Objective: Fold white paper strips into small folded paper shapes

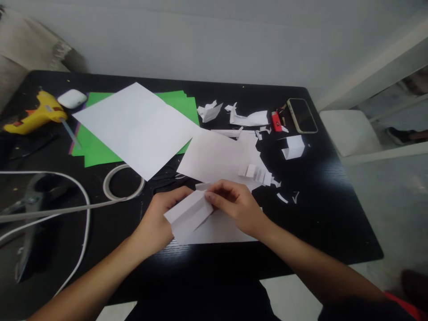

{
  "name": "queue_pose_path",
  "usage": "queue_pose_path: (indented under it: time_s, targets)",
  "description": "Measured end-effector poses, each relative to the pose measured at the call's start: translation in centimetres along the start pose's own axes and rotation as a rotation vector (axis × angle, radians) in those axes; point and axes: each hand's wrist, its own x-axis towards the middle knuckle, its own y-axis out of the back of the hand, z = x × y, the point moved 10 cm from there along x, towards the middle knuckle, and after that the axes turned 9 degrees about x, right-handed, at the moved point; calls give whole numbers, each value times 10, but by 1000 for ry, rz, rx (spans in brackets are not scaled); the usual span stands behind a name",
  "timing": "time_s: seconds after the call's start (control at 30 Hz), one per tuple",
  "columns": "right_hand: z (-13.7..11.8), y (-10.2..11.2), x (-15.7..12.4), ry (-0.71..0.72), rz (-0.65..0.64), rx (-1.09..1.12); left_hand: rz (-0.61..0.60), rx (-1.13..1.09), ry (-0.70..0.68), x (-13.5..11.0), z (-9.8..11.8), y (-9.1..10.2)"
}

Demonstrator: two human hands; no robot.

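Observation:
A folded piece of white paper (190,214) is held up over the near edge of the table, creased lengthwise. My left hand (159,219) grips it from the left, with most of its fingers hidden behind the paper. At the paper's upper right end, my right hand (236,206) pinches it between thumb and fingers. Beneath both hands lies a flat white sheet (224,232). Just beyond my right hand, a small pleated paper strip (256,174) rests on another white sheet (217,154).
A large white sheet (137,129) overlaps green sheets (96,142). Leftward are a yellow glue gun (47,111), a white mouse-like case (72,98) and a white cable (87,214). Paper scraps (249,118), a red lighter (276,121) and a phone (302,116) lie at the back right.

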Motion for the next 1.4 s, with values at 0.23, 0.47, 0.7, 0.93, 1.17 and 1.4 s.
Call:
queue_pose_path:
  time_s: [0.23,0.47,0.7,0.93,1.17,1.4]
  targets:
    - [15,5,5,-127,29,363,46,-268,-11,-2,-7,6]
    - [28,-9,4,-318,-101,579,-20,-413,-121,-10,-1,1]
    - [29,-9,4,-329,-92,544,-14,-387,-128,-11,5,0]
    - [6,12,3,10,85,101,-16,-392,-159,-10,3,4]
    - [-17,11,-9,275,144,-179,200,-7,-33,-6,-6,15]
    - [-5,8,0,102,82,-11,256,57,-12,-6,-4,19]
